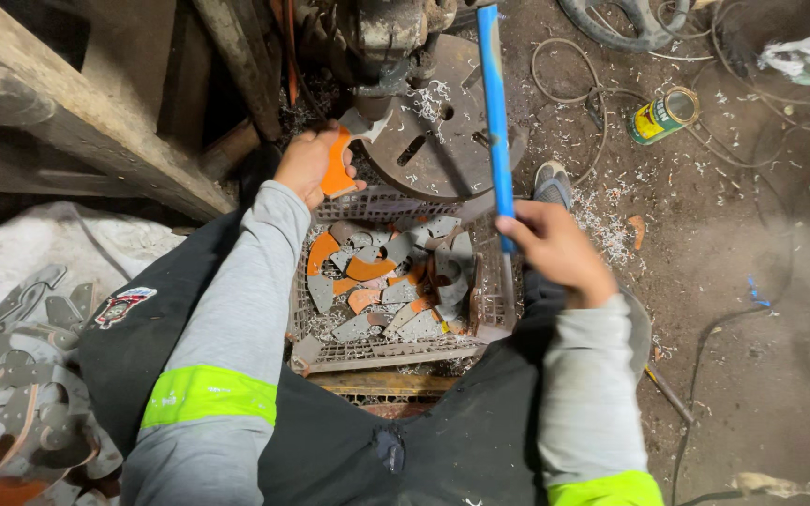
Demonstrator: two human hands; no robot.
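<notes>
My left hand [309, 166] grips an orange curved metal piece [337, 167] and holds it against the round slotted table [438, 141] of a drill press, under its spindle [379, 89]. My right hand [555, 251] is closed around the lower end of a long blue lever handle [493, 103] that rises toward the machine's head. Between my knees sits a grey plastic crate [494, 290] holding several grey and orange curved metal pieces [367, 269]. Metal shavings lie on the drill table.
A heap of flat grey and orange metal cut-outs [11, 384] lies at the lower left on white cloth. A wooden beam [67, 112] runs across the upper left. A tin can [663, 114], cables [574, 66] and shavings are on the dirt floor at right.
</notes>
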